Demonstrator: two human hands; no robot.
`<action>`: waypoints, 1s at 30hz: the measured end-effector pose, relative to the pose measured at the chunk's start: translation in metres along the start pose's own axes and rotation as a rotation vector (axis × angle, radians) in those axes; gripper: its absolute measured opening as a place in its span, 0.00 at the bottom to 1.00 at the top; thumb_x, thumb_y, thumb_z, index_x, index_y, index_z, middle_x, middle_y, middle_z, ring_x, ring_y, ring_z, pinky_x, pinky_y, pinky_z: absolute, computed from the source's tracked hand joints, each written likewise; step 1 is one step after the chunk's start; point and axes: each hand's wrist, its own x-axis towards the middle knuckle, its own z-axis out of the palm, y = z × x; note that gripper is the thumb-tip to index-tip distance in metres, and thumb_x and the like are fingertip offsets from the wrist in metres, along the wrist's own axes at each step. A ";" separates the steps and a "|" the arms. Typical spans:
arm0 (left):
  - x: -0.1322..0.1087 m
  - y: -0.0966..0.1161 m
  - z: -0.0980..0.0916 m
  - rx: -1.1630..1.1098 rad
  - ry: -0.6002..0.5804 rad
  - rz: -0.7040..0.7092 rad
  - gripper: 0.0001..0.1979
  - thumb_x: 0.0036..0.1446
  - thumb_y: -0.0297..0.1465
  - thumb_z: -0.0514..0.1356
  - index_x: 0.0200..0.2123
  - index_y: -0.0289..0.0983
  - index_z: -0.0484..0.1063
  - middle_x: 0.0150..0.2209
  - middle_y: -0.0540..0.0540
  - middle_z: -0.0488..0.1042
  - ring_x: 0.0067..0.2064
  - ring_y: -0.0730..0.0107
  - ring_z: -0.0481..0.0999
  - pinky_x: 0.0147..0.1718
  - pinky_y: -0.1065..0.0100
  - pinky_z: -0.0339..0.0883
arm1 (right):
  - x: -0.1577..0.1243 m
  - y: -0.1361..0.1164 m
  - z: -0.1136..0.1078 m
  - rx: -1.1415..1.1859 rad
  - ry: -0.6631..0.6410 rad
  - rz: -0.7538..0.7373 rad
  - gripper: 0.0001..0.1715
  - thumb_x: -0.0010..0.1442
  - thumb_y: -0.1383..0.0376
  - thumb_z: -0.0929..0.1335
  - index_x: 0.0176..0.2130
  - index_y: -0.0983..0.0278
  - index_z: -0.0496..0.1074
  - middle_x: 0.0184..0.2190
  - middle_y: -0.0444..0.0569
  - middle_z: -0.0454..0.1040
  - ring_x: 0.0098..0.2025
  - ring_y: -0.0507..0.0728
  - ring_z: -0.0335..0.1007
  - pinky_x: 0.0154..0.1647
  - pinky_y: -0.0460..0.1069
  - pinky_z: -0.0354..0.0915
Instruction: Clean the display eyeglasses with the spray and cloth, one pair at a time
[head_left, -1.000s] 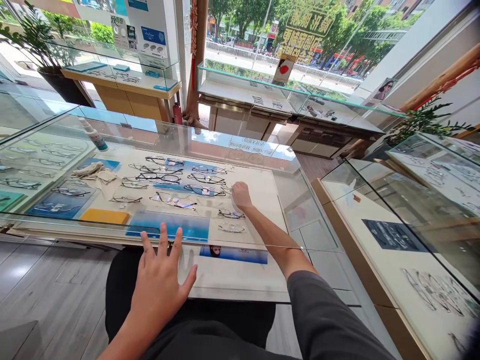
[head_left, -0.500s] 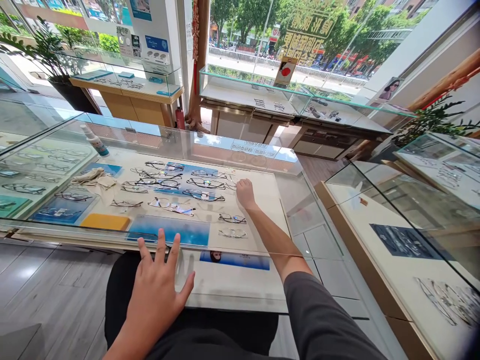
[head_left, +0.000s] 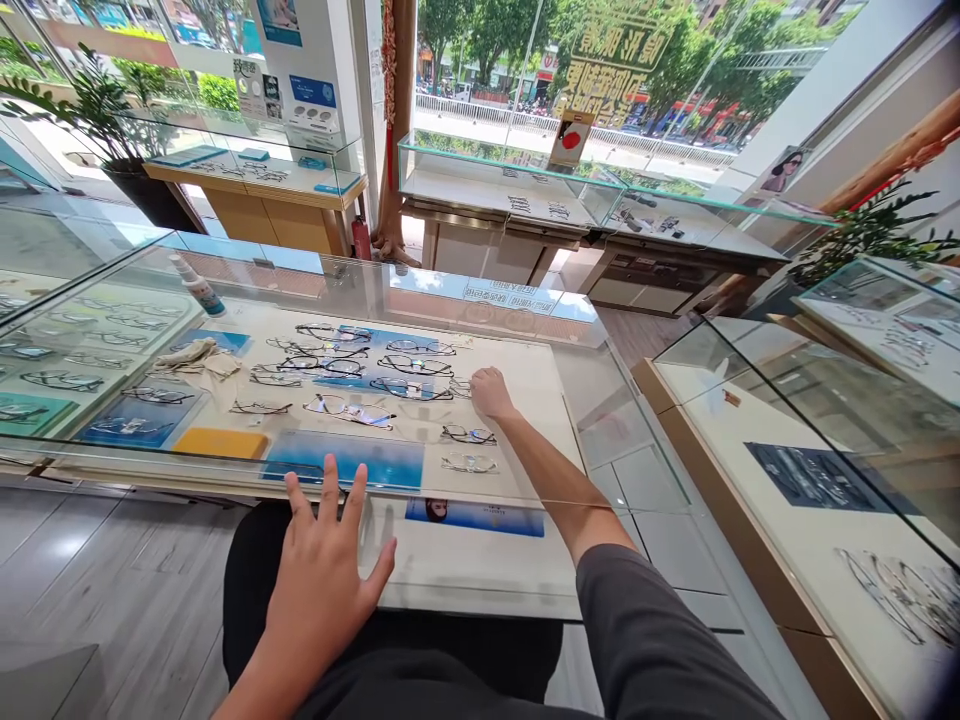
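My right hand (head_left: pixel 491 393) reaches under the glass top (head_left: pixel 420 290) of a display case. Its fingers are curled on the end of a pair of glasses (head_left: pixel 459 388) lying on the white display tray (head_left: pixel 480 570). Rows of thin-framed glasses (head_left: pixel 341 362) lie to the left of that hand. Two more pairs (head_left: pixel 469 435) sit just beside my forearm. My left hand (head_left: pixel 322 580) is open with fingers spread, resting flat at the tray's near edge. It holds nothing.
A small spray bottle (head_left: pixel 201 288) stands on the glass top at the left. Inside the case lie a crumpled cloth (head_left: pixel 196 356) and a yellow pad (head_left: pixel 219 443). Another glass case (head_left: pixel 810 420) stands close on the right, with more counters and potted plants behind.
My right hand has shifted slightly toward me beside the same pair of glasses. The left hand stays spread at the tray's edge. The view has moved a little.
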 end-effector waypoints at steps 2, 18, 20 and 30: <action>0.000 0.000 0.000 -0.006 0.002 0.008 0.41 0.72 0.45 0.60 0.81 0.32 0.61 0.84 0.25 0.46 0.81 0.05 0.38 0.59 0.24 0.75 | -0.005 -0.002 -0.005 0.003 -0.004 -0.010 0.25 0.74 0.55 0.74 0.64 0.63 0.76 0.64 0.57 0.77 0.60 0.64 0.79 0.61 0.64 0.79; 0.001 -0.002 0.001 -0.050 0.014 0.019 0.43 0.70 0.45 0.62 0.81 0.33 0.58 0.83 0.25 0.47 0.81 0.04 0.38 0.58 0.23 0.75 | -0.022 -0.027 -0.014 -0.086 -0.090 -0.032 0.25 0.74 0.56 0.74 0.64 0.65 0.76 0.64 0.58 0.77 0.61 0.65 0.79 0.62 0.64 0.78; 0.000 -0.002 0.002 -0.060 0.017 0.018 0.43 0.71 0.45 0.62 0.82 0.34 0.58 0.83 0.25 0.47 0.81 0.04 0.38 0.58 0.22 0.75 | -0.024 -0.028 -0.016 -0.104 -0.099 -0.031 0.25 0.74 0.56 0.74 0.64 0.65 0.76 0.64 0.58 0.77 0.61 0.65 0.79 0.62 0.64 0.78; 0.001 -0.003 0.005 -0.065 0.037 0.018 0.42 0.71 0.45 0.61 0.81 0.34 0.59 0.83 0.25 0.50 0.81 0.05 0.40 0.59 0.21 0.74 | -0.027 -0.032 -0.024 -0.128 -0.145 -0.018 0.25 0.74 0.56 0.74 0.64 0.64 0.75 0.64 0.58 0.77 0.61 0.64 0.79 0.62 0.64 0.79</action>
